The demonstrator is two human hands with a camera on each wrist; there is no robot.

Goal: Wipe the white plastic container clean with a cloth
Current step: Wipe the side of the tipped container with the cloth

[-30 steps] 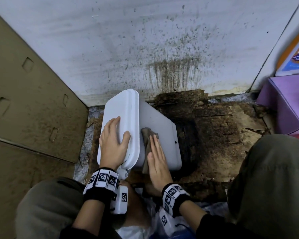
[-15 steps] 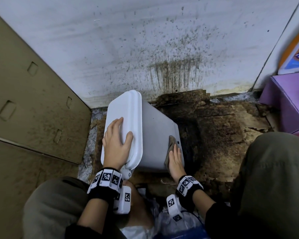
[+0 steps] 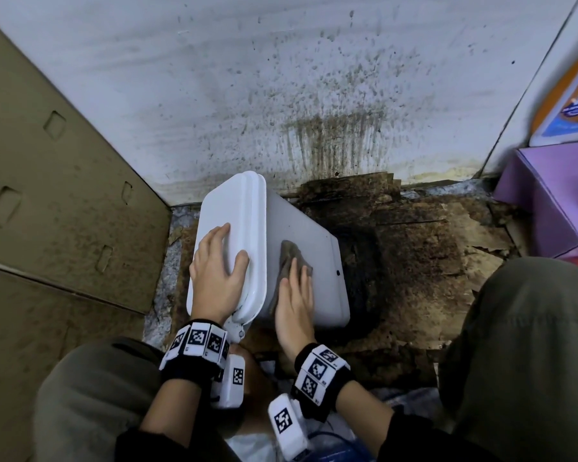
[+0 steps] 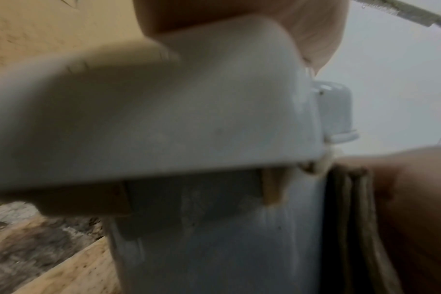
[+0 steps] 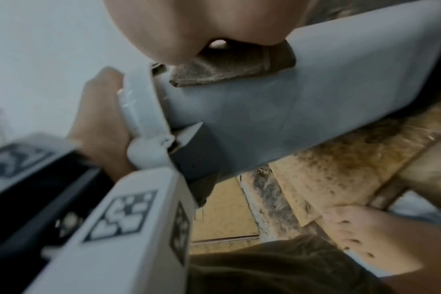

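The white plastic container (image 3: 317,261) lies tipped on its side on the dirty floor, its lid (image 3: 234,221) facing left. My left hand (image 3: 216,271) lies flat on the lid with the thumb over the lid's rim, steadying it. My right hand (image 3: 294,295) presses a brown-grey cloth (image 3: 289,256) flat against the container's upward side, fingers straight. In the right wrist view the cloth (image 5: 229,67) sits folded under my palm on the container (image 5: 302,111). The left wrist view shows the lid's edge (image 4: 164,111) close up and the cloth (image 4: 345,208) at the right.
A stained white wall (image 3: 281,78) stands right behind the container. Brown cardboard panels (image 3: 47,195) close off the left. Rotted, dark cardboard (image 3: 414,261) covers the floor to the right. A purple box (image 3: 554,201) sits at the far right. My knees frame both sides.
My right hand has slid the cloth from the container's right edge back to the left, up beside the lid. The left hand has stayed on the lid.
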